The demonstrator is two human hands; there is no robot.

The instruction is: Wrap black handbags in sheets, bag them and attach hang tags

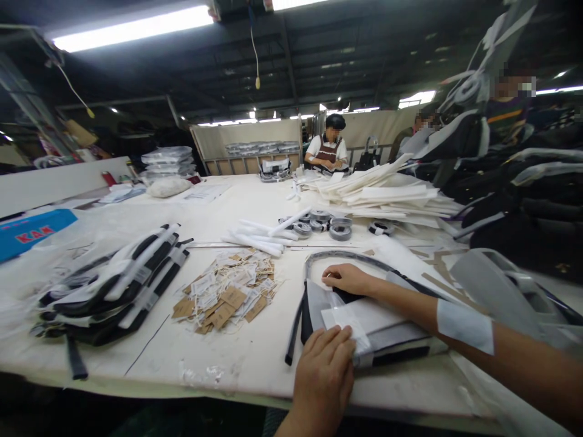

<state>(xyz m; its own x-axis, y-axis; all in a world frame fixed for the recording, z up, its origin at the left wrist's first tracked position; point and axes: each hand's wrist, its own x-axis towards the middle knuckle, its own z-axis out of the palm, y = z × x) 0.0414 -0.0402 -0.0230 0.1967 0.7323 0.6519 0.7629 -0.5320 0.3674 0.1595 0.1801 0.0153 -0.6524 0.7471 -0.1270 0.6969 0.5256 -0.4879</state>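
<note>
"Where is the grey bag lying?"

"It is lying at the near right of the worktop, with brown tags sitting in a heap to its left."

"And the left hand?"

"It is resting on the bag's near left part, fingers bent and almost together, their tips touching a white sheet. Its thumb is hiding, so I cannot tell whether it is clamping anything."

"What is the right hand doing?"

"It is reaching in from the right over the bag's far part, curling its fingers towards the thumb. Whether they are pinching something, I cannot tell."
</note>
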